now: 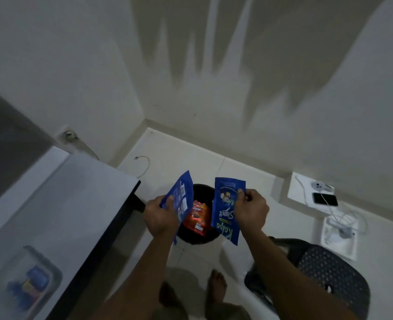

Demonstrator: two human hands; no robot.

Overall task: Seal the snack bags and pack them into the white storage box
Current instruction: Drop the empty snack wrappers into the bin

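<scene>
Two grips, each pinching one blue bag: left hand (159, 215) holds the left bag (179, 199), right hand (251, 210) the right bag (225, 210), both above a black bin (200, 236) holding red packets (196, 217). Step judged: fetching bags; sealing unclear. Next move calls for carrying them to the box (29, 280) on the worktop (59, 204)

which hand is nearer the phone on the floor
Right. The right hand, holding a blue bag, is between the bin and the phone; the left hand is farther, across the bin.
</scene>
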